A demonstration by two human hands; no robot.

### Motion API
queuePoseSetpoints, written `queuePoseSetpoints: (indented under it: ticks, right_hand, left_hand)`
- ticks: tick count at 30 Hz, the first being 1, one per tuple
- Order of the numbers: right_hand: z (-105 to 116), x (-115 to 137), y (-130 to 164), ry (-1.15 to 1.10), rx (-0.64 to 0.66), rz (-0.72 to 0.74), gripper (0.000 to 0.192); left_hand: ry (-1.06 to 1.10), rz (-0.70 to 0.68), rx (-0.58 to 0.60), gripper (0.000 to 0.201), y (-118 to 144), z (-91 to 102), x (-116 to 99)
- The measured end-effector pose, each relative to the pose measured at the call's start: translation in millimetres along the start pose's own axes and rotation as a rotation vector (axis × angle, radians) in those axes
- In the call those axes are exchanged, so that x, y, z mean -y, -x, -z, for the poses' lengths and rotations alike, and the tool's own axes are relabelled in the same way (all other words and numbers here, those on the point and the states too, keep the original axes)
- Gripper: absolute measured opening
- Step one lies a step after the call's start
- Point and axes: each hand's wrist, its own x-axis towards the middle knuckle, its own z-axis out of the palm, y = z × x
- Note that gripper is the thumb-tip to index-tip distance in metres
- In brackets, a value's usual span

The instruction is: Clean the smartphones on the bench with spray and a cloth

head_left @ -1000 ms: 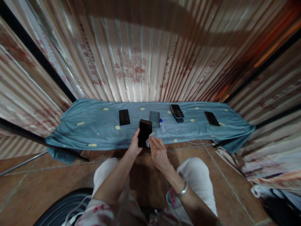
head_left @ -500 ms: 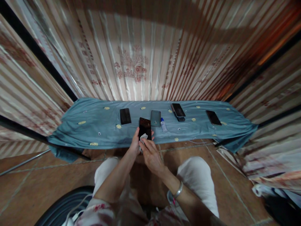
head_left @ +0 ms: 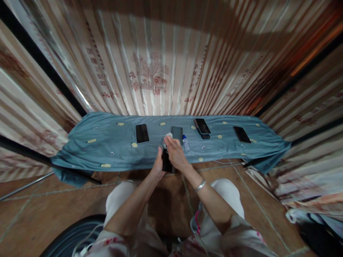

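My left hand [head_left: 158,165] grips a black phone [head_left: 166,164] upright over the front edge of a low table draped in a blue cloth [head_left: 107,146]. My right hand [head_left: 175,152] lies across the phone's screen and presses a small white wipe [head_left: 168,135] against its top end. Most of the phone is hidden under my right hand. A silver bracelet sits on my right wrist.
On the cloth lie a black phone [head_left: 142,133], a grey phone [head_left: 177,134], a small clear bottle with a blue cap [head_left: 185,143], two stacked phones [head_left: 202,127] and another black phone [head_left: 242,134]. Striped curtains hang behind and at both sides. My knees are below, over brown floor tiles.
My right hand with the white wipe has slid from the phone's lower end up over the screen to its top end. My left hand has kept hold of the phone.
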Motion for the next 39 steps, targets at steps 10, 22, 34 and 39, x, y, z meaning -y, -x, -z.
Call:
queuePoseSetpoints:
  ticks: [10,22,34,39]
  right_hand:
    - [-6,-38,7,-0.009,-0.054,-0.168,0.046]
    - [17,-23,-14,-0.102,-0.01,-0.084,0.04]
    - [3,-60,0,-0.802,-0.044,-0.655,0.044]
    - [-10,-39,6,-1.075,-0.144,-0.799,0.04]
  left_hand:
    - [-0.072,0.053,-0.01,0.037,5,-0.2,-8]
    - [-0.161,0.074,-0.035,0.035,2,1.4,1]
    - [-0.065,0.005,0.021,0.035,2,-2.1,-13]
    - [-0.089,-0.085,-0.071,0.029,-7,-1.2,-10]
